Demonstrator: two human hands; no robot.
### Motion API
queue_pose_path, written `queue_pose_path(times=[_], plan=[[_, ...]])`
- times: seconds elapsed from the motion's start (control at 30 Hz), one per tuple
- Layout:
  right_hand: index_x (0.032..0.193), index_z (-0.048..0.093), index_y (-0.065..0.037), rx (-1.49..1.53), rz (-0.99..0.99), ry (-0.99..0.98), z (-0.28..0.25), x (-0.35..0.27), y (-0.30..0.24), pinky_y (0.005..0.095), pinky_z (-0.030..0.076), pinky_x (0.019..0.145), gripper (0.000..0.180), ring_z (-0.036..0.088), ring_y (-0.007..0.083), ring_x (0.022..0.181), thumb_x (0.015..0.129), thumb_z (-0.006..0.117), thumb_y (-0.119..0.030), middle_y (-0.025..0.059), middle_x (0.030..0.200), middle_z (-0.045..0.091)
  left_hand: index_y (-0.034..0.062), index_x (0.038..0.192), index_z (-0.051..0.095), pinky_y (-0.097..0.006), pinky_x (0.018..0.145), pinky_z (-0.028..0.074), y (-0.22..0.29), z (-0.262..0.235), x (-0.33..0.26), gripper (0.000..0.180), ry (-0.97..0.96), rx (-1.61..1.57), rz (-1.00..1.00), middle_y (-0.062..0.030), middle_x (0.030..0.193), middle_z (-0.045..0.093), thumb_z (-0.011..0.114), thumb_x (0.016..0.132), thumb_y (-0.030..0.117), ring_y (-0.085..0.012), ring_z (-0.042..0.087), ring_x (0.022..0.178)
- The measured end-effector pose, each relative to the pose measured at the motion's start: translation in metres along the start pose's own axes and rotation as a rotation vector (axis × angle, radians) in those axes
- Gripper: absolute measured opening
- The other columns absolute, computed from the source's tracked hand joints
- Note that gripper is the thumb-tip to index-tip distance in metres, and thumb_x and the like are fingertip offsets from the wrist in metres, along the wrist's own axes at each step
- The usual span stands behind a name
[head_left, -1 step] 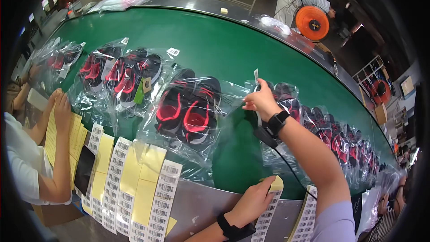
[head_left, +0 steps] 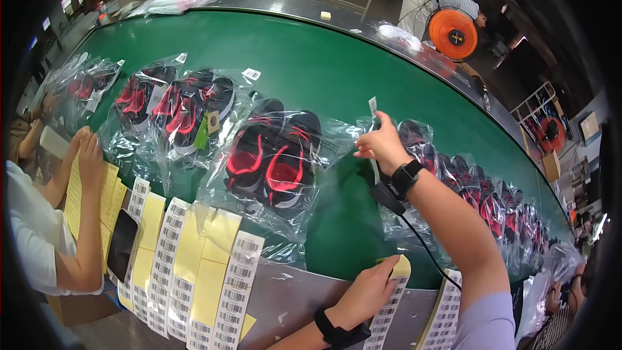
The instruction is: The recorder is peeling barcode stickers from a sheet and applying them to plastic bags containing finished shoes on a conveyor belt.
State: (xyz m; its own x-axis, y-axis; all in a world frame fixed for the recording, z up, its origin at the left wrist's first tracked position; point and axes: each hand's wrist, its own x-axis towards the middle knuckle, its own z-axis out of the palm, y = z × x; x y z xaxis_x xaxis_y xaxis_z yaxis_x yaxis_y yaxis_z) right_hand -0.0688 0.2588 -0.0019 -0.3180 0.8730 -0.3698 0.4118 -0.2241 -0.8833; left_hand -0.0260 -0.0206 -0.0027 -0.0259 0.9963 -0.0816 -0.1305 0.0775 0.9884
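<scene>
My left hand (head_left: 367, 293), at the lower middle, is closed on a strip of barcode stickers (head_left: 386, 314) with yellowish backing. The strip's top end curls over beside my fingers. My right hand (head_left: 389, 148) is raised over the green belt, a small white barcode sticker (head_left: 373, 106) upright at its fingertips. How the fingers grip it is partly hidden. Left of this hand lies a clear plastic bag holding a pair of black and red shoes (head_left: 275, 156). Another bagged pair of shoes (head_left: 414, 139) lies just behind and right of my right hand.
More bagged shoes (head_left: 188, 110) line the green belt (head_left: 291, 52) on both sides. Sticker strips (head_left: 240, 279) and a dark phone (head_left: 123, 246) lie along the metal edge. A co-worker's arm (head_left: 87, 220) is at left. A cable (head_left: 421, 237) hangs from my right wrist. An orange fan (head_left: 451, 34) stands beyond.
My right hand has shifted slightly to the right, and the barcode sticker has moved with it. My left hand stays in place on the strip.
</scene>
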Motion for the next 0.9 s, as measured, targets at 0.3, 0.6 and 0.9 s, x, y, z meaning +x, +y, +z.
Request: queue_pose_path(times=[0.3, 0.6, 0.9], plan=[[0.092, 0.060, -0.004, 0.114, 0.065, -0.082, -0.009, 0.032, -0.014, 0.0269, 0.050, 0.060, 0.016, 0.060, 0.0152, 0.072, 0.085, 0.074, -0.008, 0.0062, 0.090, 0.063, -0.0007, 0.135, 0.049, -0.039, 0.074, 0.054, 0.000, 0.006, -0.001, 0.045, -0.009, 0.029, 0.039, -0.0223, 0.096, 0.068, 0.062, 0.092, 0.005, -0.0331, 0.069, 0.082], [0.101, 0.056, 0.002, -0.077, 0.071, -0.091, 0.015, 0.052, -0.007, 0.0321, 0.058, 0.057, 0.024, 0.066, 0.0205, 0.068, 0.081, 0.069, 0.008, 0.0136, 0.083, 0.063, -0.0015, 0.136, 0.048, -0.037, 0.069, 0.054, 0.004, 0.007, 0.003, 0.047, -0.023, 0.030, 0.014, -0.0226, 0.088, 0.069, 0.064, 0.092, 0.005, -0.0314, 0.071, 0.075], [0.125, 0.060, 0.002, -0.560, -0.588, 0.072, -0.096, -0.010, -0.032, 0.0362, 0.054, 0.085, 0.046, 0.068, 0.0262, 0.096, 0.083, 0.069, -0.013, 0.0167, 0.105, 0.070, 0.0015, 0.141, 0.045, -0.034, 0.069, 0.054, 0.011, -0.001, 0.002, 0.053, 0.001, -0.023, -0.025, -0.0214, 0.088, 0.071, 0.064, 0.092, 0.005, -0.0279, 0.072, 0.074]])
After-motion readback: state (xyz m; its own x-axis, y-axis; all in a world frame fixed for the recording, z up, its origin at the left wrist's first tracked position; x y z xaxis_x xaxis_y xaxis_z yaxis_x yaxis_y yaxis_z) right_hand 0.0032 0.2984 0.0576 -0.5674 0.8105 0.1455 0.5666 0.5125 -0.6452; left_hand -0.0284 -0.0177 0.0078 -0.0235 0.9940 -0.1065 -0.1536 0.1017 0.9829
